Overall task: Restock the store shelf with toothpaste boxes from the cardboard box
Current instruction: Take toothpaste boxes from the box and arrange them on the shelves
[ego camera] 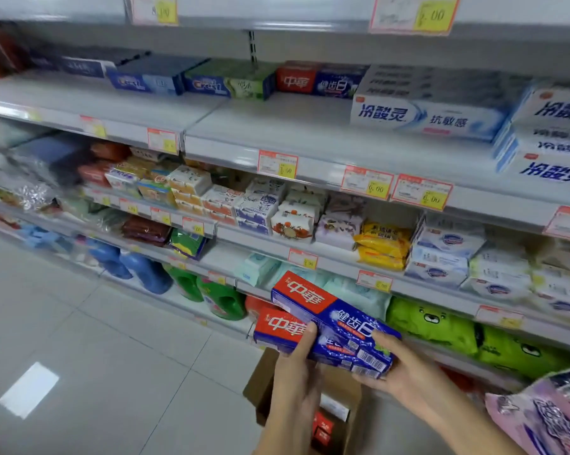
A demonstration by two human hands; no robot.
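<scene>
I hold two red-and-blue toothpaste boxes together above the cardboard box (264, 382). The upper toothpaste box (329, 313) lies on the lower toothpaste box (277, 330). My left hand (293, 382) grips the stack from below with its thumb on top. My right hand (398, 376) holds the stack's right end, fingers curled round it. Inside the cardboard box, more red toothpaste boxes (323, 428) show. The toothpaste shelf (277, 133) sits higher up, with matching red-and-blue boxes (316, 79) at its back.
White-and-blue toothpaste boxes (425, 116) fill the shelf's right side, Crest boxes (224, 83) its left. Lower shelves hold soap bars (260, 208), wipes and detergent bottles (145, 270). A pink package (546, 415) juts in at the lower right. Grey tiled floor (113, 356) lies to the left.
</scene>
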